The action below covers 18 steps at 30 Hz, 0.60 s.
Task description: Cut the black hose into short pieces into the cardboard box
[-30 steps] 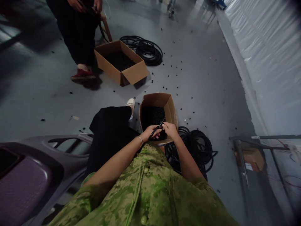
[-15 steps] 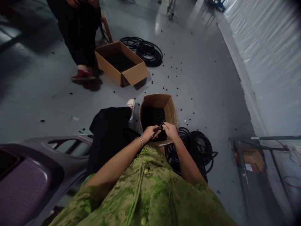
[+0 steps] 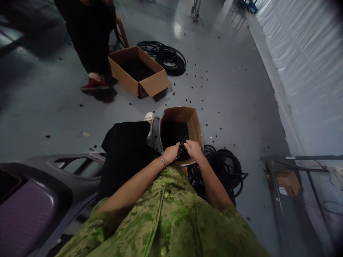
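Observation:
My left hand [image 3: 170,154] and my right hand [image 3: 195,150] are close together above the near side of an open cardboard box [image 3: 198,132]. Both are closed on a thin black hose [image 3: 180,149], which shows as a short dark length between them; its ends are hidden by my fingers. Small black pieces [image 3: 179,131] fill the bottom of the box, too fine to make out singly. Close to my right forearm lies a loose coil of black hose [image 3: 227,164] on the floor.
Ahead, a larger cardboard box [image 3: 124,82] holds dark pieces, with another black hose coil [image 3: 174,64] behind it. A person in dark trousers [image 3: 89,39] is beside that box. Small black bits dot the floor. A purple-grey chair [image 3: 29,207] is at left, a metal frame [image 3: 294,159] at right.
My left hand has turned over, its back now facing up, and less of the black hose shows along it. My right hand stays nearly in place.

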Available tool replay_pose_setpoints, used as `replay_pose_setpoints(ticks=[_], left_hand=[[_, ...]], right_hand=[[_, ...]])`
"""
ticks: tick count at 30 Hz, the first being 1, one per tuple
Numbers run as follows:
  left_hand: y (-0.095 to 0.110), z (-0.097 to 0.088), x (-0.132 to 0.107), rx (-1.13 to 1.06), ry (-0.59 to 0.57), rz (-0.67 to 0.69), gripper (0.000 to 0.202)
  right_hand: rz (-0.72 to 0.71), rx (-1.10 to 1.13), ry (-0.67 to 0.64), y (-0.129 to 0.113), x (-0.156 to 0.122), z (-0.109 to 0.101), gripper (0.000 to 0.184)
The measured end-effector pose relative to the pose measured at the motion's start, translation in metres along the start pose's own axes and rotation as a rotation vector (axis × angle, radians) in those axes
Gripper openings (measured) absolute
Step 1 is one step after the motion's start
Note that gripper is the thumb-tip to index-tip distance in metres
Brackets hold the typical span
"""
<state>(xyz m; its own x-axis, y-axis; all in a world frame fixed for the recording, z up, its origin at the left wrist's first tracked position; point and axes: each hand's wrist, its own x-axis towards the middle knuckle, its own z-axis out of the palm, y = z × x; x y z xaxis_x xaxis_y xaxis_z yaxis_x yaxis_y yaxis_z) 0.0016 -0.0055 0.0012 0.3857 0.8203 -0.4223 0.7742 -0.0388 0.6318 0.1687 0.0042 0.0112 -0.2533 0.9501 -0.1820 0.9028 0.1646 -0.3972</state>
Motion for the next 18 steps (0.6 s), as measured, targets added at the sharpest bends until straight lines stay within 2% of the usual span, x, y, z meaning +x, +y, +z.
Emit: replay_pose_setpoints(ticks=[6, 13, 18], left_hand=[[0.004, -0.005, -0.002, 0.075, -0.015, -0.004, 0.035], [-0.004, 0.003, 0.002, -0.042, 0.016, 0.037, 0.041], [-0.006, 0.005, 0.003, 0.095, -0.011, 0.038, 0.035]], right_hand=[[0.021, 0.033, 0.027, 0.002, -0.001, 0.0, 0.026], [0.001, -0.057, -0.036, -0.002, -0.003, -0.003, 0.025], [-0.011, -0.093, -0.035, -0.002, -0.002, -0.009, 0.023]])
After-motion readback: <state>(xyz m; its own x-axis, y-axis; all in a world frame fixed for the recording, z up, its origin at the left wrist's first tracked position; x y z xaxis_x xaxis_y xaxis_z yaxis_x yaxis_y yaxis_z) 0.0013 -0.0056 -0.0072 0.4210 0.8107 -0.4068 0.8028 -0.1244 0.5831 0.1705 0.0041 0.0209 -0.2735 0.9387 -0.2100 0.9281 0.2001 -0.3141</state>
